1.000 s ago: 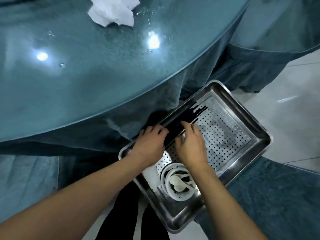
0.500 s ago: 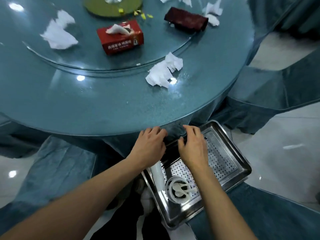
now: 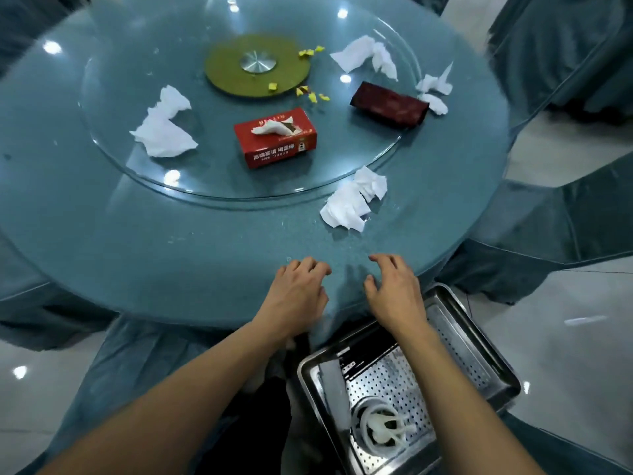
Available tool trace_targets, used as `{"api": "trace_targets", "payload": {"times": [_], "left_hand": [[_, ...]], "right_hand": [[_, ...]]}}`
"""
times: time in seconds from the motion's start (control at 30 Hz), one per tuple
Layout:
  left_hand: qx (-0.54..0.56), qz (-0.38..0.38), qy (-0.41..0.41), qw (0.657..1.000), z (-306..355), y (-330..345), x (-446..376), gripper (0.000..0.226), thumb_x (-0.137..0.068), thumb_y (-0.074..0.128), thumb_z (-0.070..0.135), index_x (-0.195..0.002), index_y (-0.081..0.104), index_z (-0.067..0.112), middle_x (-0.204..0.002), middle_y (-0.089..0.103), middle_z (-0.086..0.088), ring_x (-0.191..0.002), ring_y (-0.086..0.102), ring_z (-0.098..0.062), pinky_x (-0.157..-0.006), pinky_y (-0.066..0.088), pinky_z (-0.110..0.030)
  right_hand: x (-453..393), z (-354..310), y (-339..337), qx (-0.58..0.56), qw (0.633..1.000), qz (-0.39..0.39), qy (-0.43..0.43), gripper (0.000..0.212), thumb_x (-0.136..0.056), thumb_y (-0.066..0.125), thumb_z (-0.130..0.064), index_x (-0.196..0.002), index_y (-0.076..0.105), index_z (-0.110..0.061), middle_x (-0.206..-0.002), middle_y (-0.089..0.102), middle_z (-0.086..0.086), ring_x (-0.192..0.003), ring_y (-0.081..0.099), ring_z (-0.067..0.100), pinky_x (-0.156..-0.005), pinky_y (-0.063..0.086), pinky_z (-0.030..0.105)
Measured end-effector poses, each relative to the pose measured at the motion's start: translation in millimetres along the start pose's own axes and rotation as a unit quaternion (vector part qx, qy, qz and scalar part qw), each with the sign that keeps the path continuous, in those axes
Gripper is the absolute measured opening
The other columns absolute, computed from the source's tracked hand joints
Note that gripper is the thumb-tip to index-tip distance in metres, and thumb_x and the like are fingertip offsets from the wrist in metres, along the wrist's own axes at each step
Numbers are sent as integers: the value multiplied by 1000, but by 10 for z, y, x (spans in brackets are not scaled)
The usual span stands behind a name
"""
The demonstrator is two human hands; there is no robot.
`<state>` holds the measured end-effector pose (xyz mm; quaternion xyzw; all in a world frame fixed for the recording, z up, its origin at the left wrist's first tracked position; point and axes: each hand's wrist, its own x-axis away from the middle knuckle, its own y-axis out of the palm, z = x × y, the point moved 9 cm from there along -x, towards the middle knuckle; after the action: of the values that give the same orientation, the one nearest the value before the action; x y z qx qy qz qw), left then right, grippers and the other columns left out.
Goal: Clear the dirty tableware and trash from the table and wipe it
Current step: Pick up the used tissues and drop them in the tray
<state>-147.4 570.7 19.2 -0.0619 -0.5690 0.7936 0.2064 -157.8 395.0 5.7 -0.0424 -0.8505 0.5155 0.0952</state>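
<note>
My left hand (image 3: 297,292) and my right hand (image 3: 395,289) hover empty over the near edge of the round teal table (image 3: 144,248), fingers loosely curled. Below the edge sits a perforated steel tray (image 3: 479,358) holding black chopsticks (image 3: 368,351) and a white bowl (image 3: 378,428) with spoons. Crumpled white napkins lie on the table: one just beyond my right hand (image 3: 352,204), one at the left (image 3: 162,126), two at the far right (image 3: 368,58) (image 3: 434,90). Yellow scraps (image 3: 310,94) dot the glass turntable (image 3: 102,132).
A red tissue box (image 3: 275,138) and a dark red folded cloth (image 3: 388,106) rest on the turntable, near its olive-green hub (image 3: 257,65). Teal-covered chairs (image 3: 548,214) stand around the table. A glossy tiled floor (image 3: 565,337) shows at the right.
Both hands let go of the chopsticks in the tray and rose to the table's near edge. The view lifted from the tray to the whole tabletop.
</note>
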Motion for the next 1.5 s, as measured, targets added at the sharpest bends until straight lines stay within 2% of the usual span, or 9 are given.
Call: {"api": "trace_targets", "payload": {"times": [0.47, 0.73, 0.87, 1.0, 1.13, 1.23, 1.37, 1.43, 1.5], "left_hand": [[-22, -73, 85, 993, -541, -76, -1218, 40, -97, 46, 25, -137, 51, 23, -130, 55, 0, -115, 53, -27, -101, 39, -40], [-77, -131, 107, 983, -588, 226, -1647, 50, -96, 45, 26, -146, 39, 25, -147, 43, 3, -128, 44, -27, -105, 35, -41], [-114, -159, 116, 974, -595, 354, -1793, 61, -97, 48, 28, -154, 27, 27, -162, 25, 2, -142, 31, -32, -110, 32, -44], [-140, -184, 111, 966, -586, 519, -1918, 63, -98, 45, 27, -157, 22, 25, -166, 20, 0, -147, 25, -36, -111, 32, -45], [-149, -206, 95, 962, -604, 717, -1928, 62, -100, 42, 28, -157, 19, 24, -167, 17, 0, -148, 22, -36, -113, 30, -46], [-149, -208, 83, 963, -652, 812, -1932, 61, -101, 41, 30, -157, 19, 25, -168, 13, 2, -150, 20, -34, -114, 31, -47], [-144, -203, 76, 966, -667, 808, -1893, 59, -102, 39, 29, -158, 20, 27, -168, 12, 5, -150, 19, -32, -115, 29, -45], [-136, -190, 60, 970, -703, 769, -1844, 57, -101, 40, 27, -155, 26, 26, -166, 20, 4, -149, 21, -31, -114, 30, -44], [-124, -169, 43, 977, -771, 718, -1797, 52, -98, 42, 26, -150, 35, 24, -160, 31, 1, -146, 26, -31, -113, 32, -43]], "right_hand": [[-1033, -204, 129, 25, 994, -19, 103, 41, -94, 58, -23, -134, 57, -16, -129, 56, 11, -115, 55, 36, -103, 42, 47], [-1468, -64, 186, 41, 993, -35, 106, 43, -93, 59, -27, -134, 55, -20, -130, 54, 9, -118, 54, 34, -104, 40, 45], [-1787, 28, 216, 33, 992, -53, 109, 57, -88, 64, -37, -140, 48, -21, -135, 50, 7, -124, 48, 32, -104, 37, 45], [-2142, 149, 270, 44, 993, -74, 85, 77, -81, 68, -50, -146, 38, -23, -146, 42, 6, -131, 44, 33, -108, 36, 47], [-2411, 267, 422, 81, 986, -130, 62, 112, -72, 68, -72, -159, 10, -30, -165, 16, 3, -148, 23, 29, -119, 19, 47], [-2585, 329, 562, 102, 980, -165, 51, 122, -68, 62, -83, -159, 1, -31, -168, 4, 2, -154, 8, 26, -123, 5, 53], [-2646, 257, 789, 111, 978, -175, 29, 125, -65, 63, -85, -159, 1, -31, -166, 16, 2, -154, 7, 25, -120, -4, 60], [-2625, 171, 849, 126, 981, -150, 15, 119, -69, 69, -73, -159, 2, -32, -160, 26, 3, -151, 19, 27, -120, 0, 61], [-2630, 84, 852, 131, 984, -120, 4, 107, -74, 73, -60, -158, 13, -32, -155, 35, 4, -144, 32, 29, -120, 10, 58]]}}
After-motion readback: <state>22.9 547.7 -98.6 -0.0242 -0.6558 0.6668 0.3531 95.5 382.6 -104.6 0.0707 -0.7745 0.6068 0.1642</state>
